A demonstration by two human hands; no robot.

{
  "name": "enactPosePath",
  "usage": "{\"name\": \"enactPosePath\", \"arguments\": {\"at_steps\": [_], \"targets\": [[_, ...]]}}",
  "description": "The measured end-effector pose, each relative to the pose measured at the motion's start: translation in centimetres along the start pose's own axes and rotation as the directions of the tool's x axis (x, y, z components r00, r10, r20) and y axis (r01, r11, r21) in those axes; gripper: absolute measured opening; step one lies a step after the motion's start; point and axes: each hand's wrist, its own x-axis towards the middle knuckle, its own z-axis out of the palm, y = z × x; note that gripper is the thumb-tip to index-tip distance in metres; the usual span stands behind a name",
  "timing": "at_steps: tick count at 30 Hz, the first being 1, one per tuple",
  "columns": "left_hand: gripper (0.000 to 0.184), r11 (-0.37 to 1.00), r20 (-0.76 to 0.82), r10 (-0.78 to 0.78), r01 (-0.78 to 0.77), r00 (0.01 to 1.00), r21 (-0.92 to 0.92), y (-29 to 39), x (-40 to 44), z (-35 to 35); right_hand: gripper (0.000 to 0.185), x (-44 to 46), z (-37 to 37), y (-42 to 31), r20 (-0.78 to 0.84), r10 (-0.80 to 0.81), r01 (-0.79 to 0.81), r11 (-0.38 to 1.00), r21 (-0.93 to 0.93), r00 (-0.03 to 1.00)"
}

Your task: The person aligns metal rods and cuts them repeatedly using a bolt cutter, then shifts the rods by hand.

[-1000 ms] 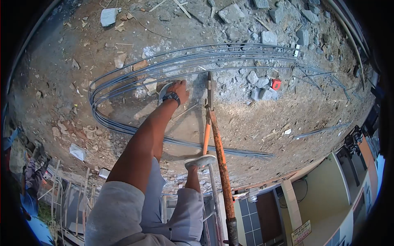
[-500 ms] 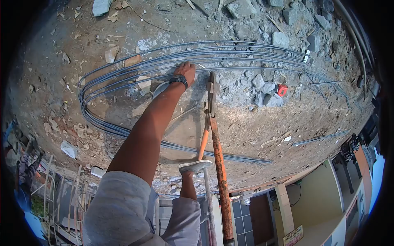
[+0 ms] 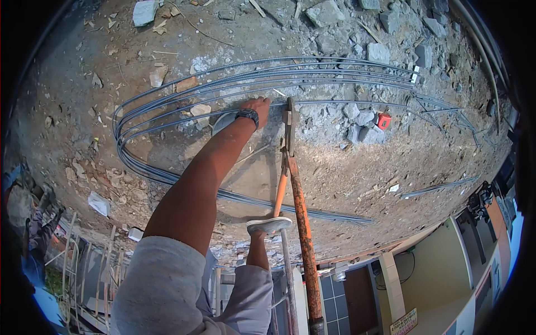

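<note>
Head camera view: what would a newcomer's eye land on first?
Probably the long orange-handled bolt cutter, running up from the bottom edge right of centre. Next, the loop of steel rebar, its bend at the left, with the left hand, a dark watch on its wrist, gripping one bar left of the cutter. Farther right, a small red tape measure stands out beside grey stones.

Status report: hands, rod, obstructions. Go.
Left hand gripping one steel rod; right hand out of view. Rod at bolt cutter head, bite unclear. Loose stones, red object close by.
</note>
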Motion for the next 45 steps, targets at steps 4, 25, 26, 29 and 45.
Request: {"name": "enactPosePath", "arguments": {"at_steps": [4,25,26,29,45], "targets": [[0.046,0.998,-0.025,0.029,-0.027,0.999,0.057,0.2,0.0,1.3,0.035,-1.1,-0.4,1.4,-0.016,0.0,0.0,1.0,-0.007,1.0],[0.06,1.0,-0.071,-0.025,0.024,0.997,-0.011,1.3,-3.8,0.9,0.05,-10.4,4.8,-3.5,-0.276,0.004,-0.11,0.923,-0.368,0.961],[0.061,1.0,-0.084,-0.029,0.029,0.996,0.006,1.2,-3.8,0.9,0.046,-7.8,5.1,-0.8,-0.33,-0.237,0.049,0.87,-0.49,0.914],[0.073,0.998,-0.035,-0.055,0.055,0.998,0.013,2.3,-5.3,-0.7,0.057,10.4,3.8,13.3,-0.422,0.037,-0.219,0.893,-0.394,0.906],[0.051,-0.01,0.873,0.172,0.887,0.456,-0.462,32.1,-57.7,10.1,0.046,11.0,4.3,26.0,-0.236,-0.442,0.317,0.848,-0.424,0.866]]}}
